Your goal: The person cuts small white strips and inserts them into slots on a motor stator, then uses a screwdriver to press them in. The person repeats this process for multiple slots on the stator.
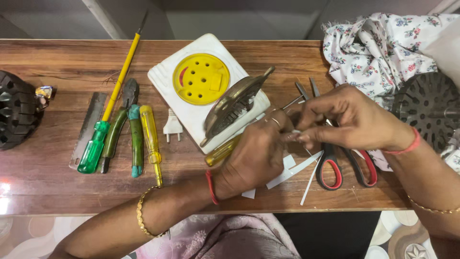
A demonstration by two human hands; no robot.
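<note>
Both hands meet over the middle of the wooden worktop (57, 187). The left hand (254, 156) is curled closed and the right hand (347, 120) pinches its fingertips together on a small white piece (296, 132) held between them; what the left hand grips beyond that I cannot tell.

Beneath the hands lie several white paper strips (294, 171) and one pair of red-handled scissors (342, 165).

Left of the hands, I count three screwdrivers: one long yellow-shafted with a green handle (111, 98), one yellow (151, 139), and one amber (223, 151) partly under the left hand. There is one pair of green-handled pliers (125, 127), one flat metal file (88, 129) and one small white plug (172, 127).

One white square switch plate with a round yellow disc (200, 79) carries a tilted brass-coloured metal part (235, 105). Two dark slotted round parts sit at the left edge (17, 110) and the right edge (429, 108), and one floral cloth (378, 48) lies at top right.
</note>
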